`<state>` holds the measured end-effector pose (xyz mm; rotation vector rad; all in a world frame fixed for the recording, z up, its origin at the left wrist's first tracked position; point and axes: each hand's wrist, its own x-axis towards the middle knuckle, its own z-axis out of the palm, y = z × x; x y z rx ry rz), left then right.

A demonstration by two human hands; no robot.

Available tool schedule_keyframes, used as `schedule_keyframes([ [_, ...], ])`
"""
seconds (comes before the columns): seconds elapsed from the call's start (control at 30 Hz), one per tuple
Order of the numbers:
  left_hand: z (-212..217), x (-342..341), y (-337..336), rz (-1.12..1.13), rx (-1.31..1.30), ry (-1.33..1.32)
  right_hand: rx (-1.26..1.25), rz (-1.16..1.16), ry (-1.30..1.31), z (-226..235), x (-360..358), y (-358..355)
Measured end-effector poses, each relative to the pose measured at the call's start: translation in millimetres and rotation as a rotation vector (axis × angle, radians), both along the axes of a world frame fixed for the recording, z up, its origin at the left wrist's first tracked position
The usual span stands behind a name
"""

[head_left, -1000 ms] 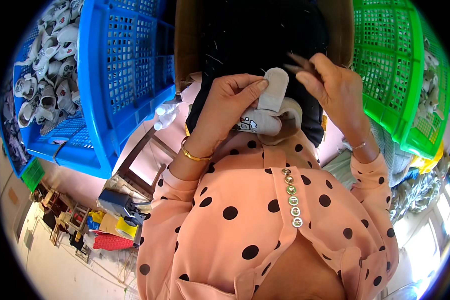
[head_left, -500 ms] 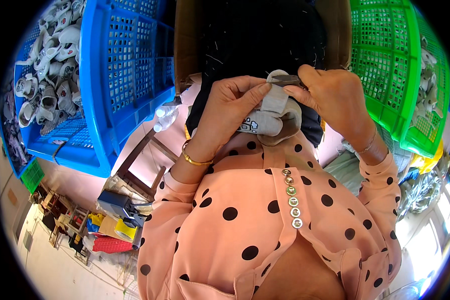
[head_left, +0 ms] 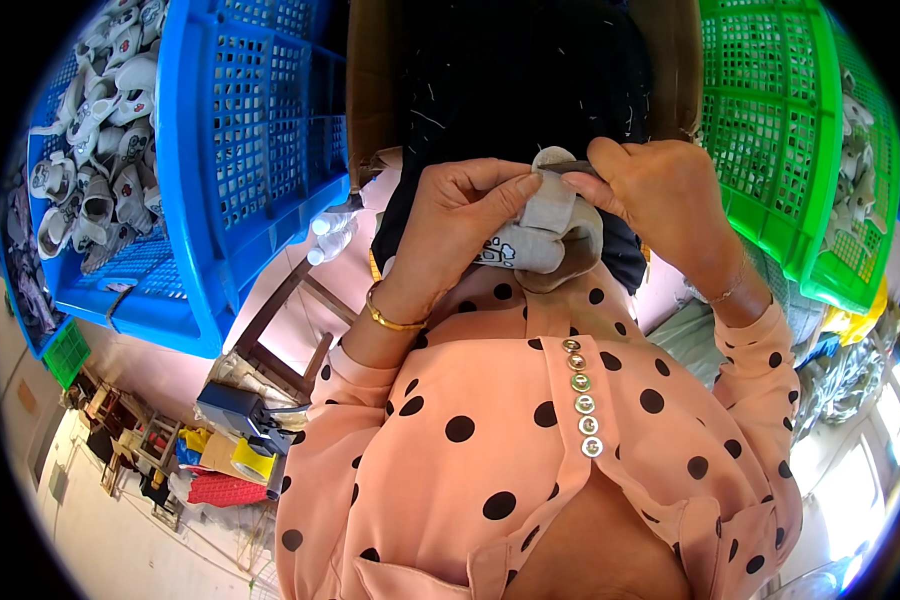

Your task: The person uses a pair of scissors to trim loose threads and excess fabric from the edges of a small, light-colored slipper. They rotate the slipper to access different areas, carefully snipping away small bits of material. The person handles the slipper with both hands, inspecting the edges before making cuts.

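Above my lap, my left hand (head_left: 458,222) pinches a small grey fabric shoe upper (head_left: 532,250) between thumb and fingers. The shoe has a strap, a dark printed pattern on its side and an opening turned toward me. My right hand (head_left: 665,200) is closed round a pair of thread snips (head_left: 573,167). Their metal blades lie against the strap end, close to my left thumb tip. The handles are hidden inside my right fist. Whether the blades are apart cannot be made out.
On the left stands a blue plastic basket (head_left: 192,200) with many similar shoe uppers (head_left: 120,130). A green basket (head_left: 770,130) with more is at right. Beyond my lap is a cardboard box (head_left: 375,90). Plastic bottles (head_left: 332,235) lie beside a wooden frame (head_left: 290,300).
My right hand has turned slightly and the snips' blades have shifted a little along the strap end. The left hand and shoe upper have hardly moved.
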<state>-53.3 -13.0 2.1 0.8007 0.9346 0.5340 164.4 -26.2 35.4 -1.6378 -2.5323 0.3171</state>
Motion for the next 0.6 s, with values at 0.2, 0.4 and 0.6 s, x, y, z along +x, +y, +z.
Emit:
schedule_keyframes([
  [0.2, 2, 1, 3, 0.036, -0.006, 0.002, -0.412, -0.386, 0.688, -11, 13, 3],
  [0.4, 8, 10, 5, 0.072, 0.151, 0.007, -0.677, -0.481, 0.865, -8, -10, -7],
  [0.6, -4, 7, 20, 0.090, 0.660, 0.330, -0.644, -0.400, 0.880, -7, -16, -9],
])
